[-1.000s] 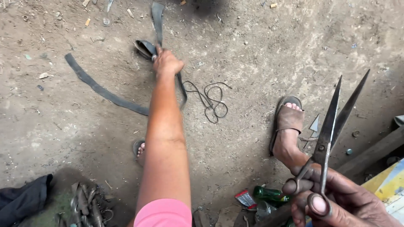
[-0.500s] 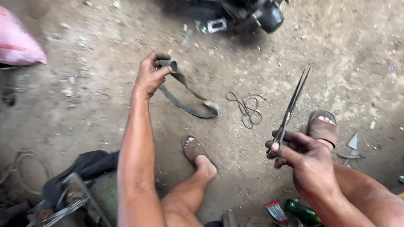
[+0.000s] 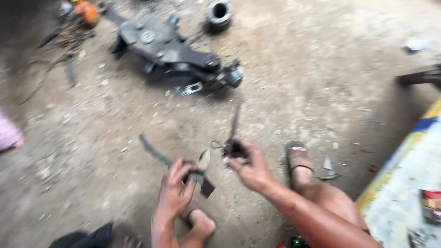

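Head view: dusty dirt floor (image 3: 321,82), littered; dark metal assembly (image 3: 170,50) at 11 o'clock. Left hand (image 3: 177,193) grasps rubber strip (image 3: 158,154); right hand (image 3: 250,167), at 6 o'clock, clenches scissors (image 3: 234,133), blades up.

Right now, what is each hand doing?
Left hand: closed on a dark rubber strip.
Right hand: closed on the scissors, blades pointing up.

A dark, flat rubber strip (image 3: 158,154) runs from the left hand's (image 3: 177,190) grip up and to the left, curving just over the dirt floor; a short end pokes out to the right, at the near side of the fist. The scissors (image 3: 233,135), blurred, stand nearly upright in the right hand (image 3: 250,169), blades pointing far.
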